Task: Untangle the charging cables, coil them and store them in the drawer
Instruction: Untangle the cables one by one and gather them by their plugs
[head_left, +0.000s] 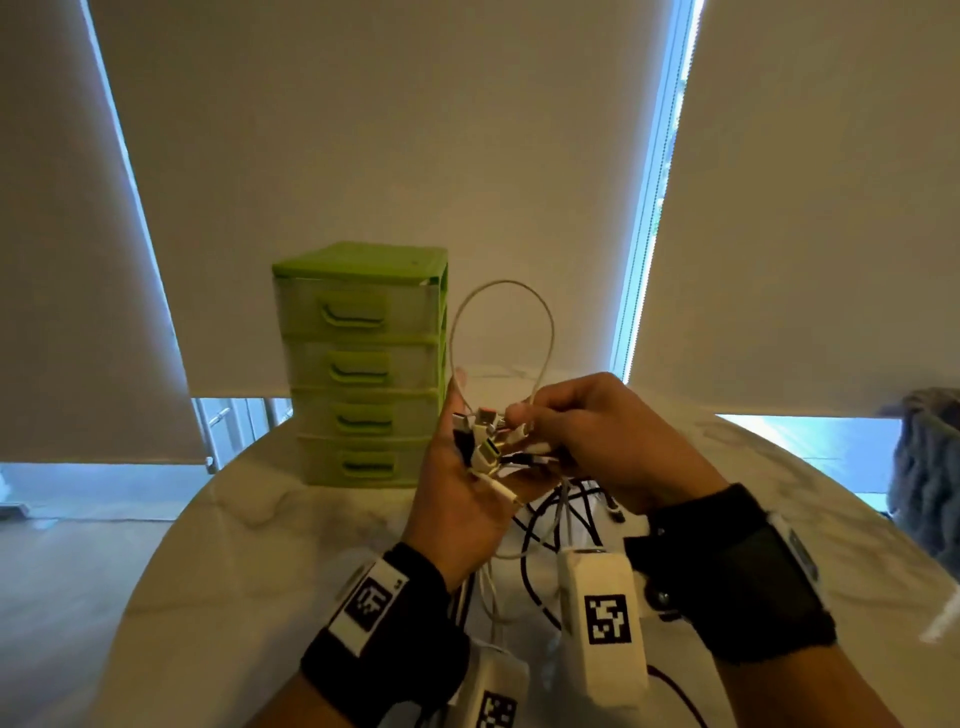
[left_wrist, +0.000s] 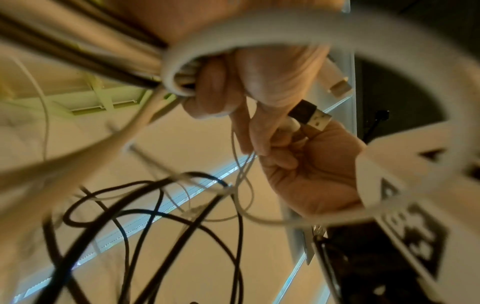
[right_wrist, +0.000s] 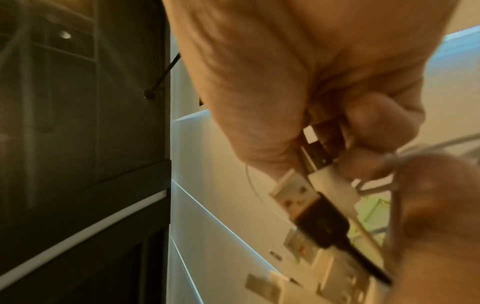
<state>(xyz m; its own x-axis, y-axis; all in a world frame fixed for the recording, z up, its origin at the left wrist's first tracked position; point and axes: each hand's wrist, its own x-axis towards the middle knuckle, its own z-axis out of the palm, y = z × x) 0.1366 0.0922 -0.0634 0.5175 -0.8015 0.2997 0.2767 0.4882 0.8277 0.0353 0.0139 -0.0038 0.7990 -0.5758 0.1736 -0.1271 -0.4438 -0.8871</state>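
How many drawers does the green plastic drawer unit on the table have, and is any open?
4. The green plastic drawer unit stacks them: top drawer, second drawer, third drawer, bottom drawer. All four look closed. None seems hidden.

Left hand (head_left: 467, 483) raised palm-up, fingers curled; right hand (head_left: 597, 441) beside it, fingers pinched together

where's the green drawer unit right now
In the head view the green drawer unit stands upright on the marble table, left of centre, just left of the left hand holding the bunch of cable plugs.
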